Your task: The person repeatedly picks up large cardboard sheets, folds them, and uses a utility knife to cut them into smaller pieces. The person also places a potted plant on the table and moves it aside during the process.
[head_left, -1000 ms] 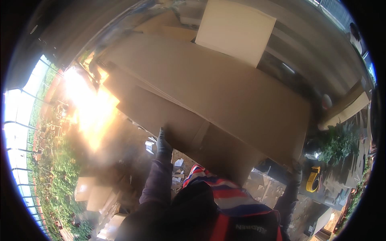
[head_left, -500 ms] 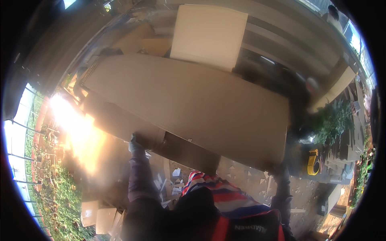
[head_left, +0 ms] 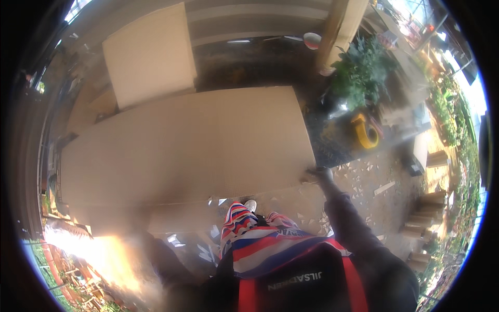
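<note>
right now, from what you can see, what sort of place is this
Probably a partly open-air cardboard workshop or packing area: a large cardboard sheet lies across the work area, pale scraps litter the ground, and greenery shows at the edge.

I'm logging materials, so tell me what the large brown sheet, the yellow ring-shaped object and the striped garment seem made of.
Large brown sheet: probably cardboard, matte; plain, flat brown face, thin edges.
Yellow ring-shaped object: likely smooth plastic, judging by its even, bright colour, though painted metal is possible.
Striped garment: cloth, dull, draping in soft folds; fibre unclear.
</note>
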A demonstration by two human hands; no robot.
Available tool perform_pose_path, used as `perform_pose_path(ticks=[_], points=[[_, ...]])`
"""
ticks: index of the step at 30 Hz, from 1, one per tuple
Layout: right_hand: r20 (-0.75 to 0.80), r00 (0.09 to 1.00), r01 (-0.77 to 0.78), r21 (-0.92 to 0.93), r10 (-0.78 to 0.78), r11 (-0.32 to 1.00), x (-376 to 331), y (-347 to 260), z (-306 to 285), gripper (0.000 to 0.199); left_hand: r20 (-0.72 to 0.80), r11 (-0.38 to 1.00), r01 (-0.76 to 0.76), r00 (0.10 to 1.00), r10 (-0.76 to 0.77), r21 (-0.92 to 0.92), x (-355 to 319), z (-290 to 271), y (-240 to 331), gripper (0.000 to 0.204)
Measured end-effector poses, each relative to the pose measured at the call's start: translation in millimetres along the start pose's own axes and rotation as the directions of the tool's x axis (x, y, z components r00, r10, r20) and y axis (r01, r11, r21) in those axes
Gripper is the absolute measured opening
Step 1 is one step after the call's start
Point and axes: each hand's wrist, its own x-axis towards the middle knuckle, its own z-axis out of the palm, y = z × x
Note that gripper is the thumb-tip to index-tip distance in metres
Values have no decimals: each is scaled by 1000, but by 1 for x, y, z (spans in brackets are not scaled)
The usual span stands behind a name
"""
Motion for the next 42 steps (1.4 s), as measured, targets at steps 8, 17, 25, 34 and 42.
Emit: perform_pose_path(ticks=[8, 17, 25, 34, 42], points=[[-154, 987, -51, -42, 44, 998, 1, 17, 16, 28, 455, 359, -625, 8, 891, -693, -348, 45, 209, 79], [147, 950, 272, 52, -276, 961, -70, 118, -142, 60, 691, 347, -746, -204, 693, -569, -563, 57, 256, 51], [-268, 832, -295, 528, 486, 796, -179, 348, -431, 17, 617, -16, -726, -596, 515, -688, -825, -33, 369, 40], [-83, 866, -49, 967, 492, 250, -97, 468, -605, 40, 230, 27, -229, -961, 154, -973, -1239, -63, 519, 44], [-305, 714, 11, 905, 630, 426, -62, 668, -858, 35, 102, -168, -179, -917, 385, -969, -1603, -54, 725, 60]])
